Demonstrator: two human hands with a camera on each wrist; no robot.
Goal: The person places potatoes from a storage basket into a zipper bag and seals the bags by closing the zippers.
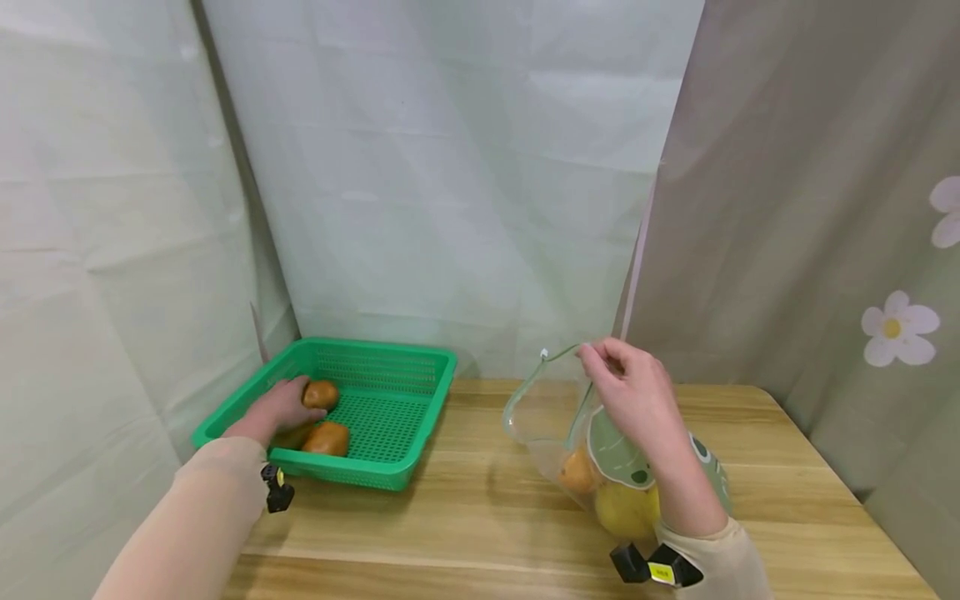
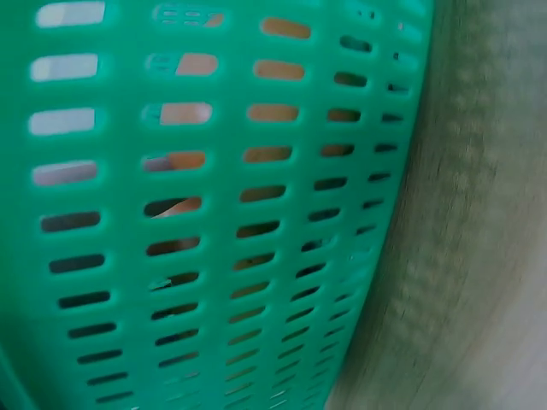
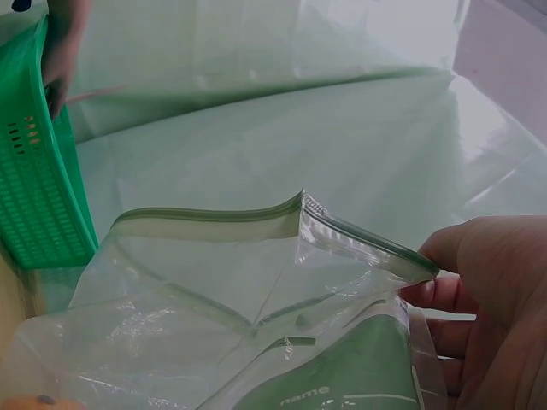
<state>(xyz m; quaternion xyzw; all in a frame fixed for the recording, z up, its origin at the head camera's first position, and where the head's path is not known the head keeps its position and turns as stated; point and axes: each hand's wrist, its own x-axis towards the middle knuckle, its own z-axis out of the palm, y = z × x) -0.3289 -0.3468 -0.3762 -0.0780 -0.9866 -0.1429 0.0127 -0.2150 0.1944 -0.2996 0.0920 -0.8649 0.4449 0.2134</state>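
In the head view my left hand [image 1: 281,408] reaches over the near left side of a green plastic basket [image 1: 431,417], its thumb and fingers around a round orange-brown fruit [image 1: 322,395]. A second orange-brown fruit [image 1: 327,438] lies just nearer, with part of another under the hand. My right hand [image 3: 500,299] pinches the rim of a clear zip bag [image 3: 214,273] between thumb and forefinger. The bag's mouth gapes open. Inside sit an orange fruit [image 1: 577,472] and a yellow fruit [image 1: 626,508]. Basket wall slots mostly hide the left hand's fingers in the left wrist view.
Both containers stand on a wood-grain table [image 1: 465,517], the basket at left and the bag at right. Pale curtains [image 1: 450,167] hang behind and at left. A grey-brown curtain with flowers [image 1: 787,208] hangs at right.
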